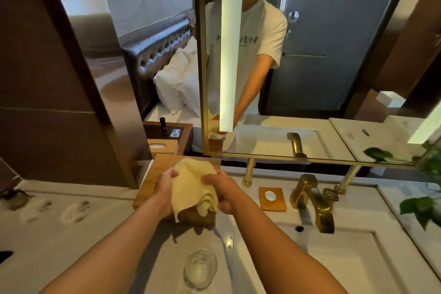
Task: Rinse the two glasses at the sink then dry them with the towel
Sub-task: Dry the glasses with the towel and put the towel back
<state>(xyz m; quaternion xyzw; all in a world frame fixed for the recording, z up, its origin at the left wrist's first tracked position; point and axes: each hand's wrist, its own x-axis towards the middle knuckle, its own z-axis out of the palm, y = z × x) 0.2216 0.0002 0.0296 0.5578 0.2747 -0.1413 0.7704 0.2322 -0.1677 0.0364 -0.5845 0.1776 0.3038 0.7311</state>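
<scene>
1. Left hand (pixel 164 190): fingers curled round the left side of the towel (pixel 193 186), gripping it.
2. Right hand (pixel 224 194): fingers curled over the towel's right side, gripping it.
3. Towel: cream, bunched between both hands, above a wooden box (pixel 152 180) on the counter (pixel 71 246). Whether it wraps a glass cannot be told.
4. Glass (pixel 200 268): upright on the counter, near the sink's (pixel 358 260) left rim, well apart from the hands.
5. Gold faucet (pixel 315 203): behind the basin, beside a soap dish (pixel 272 198).
</scene>
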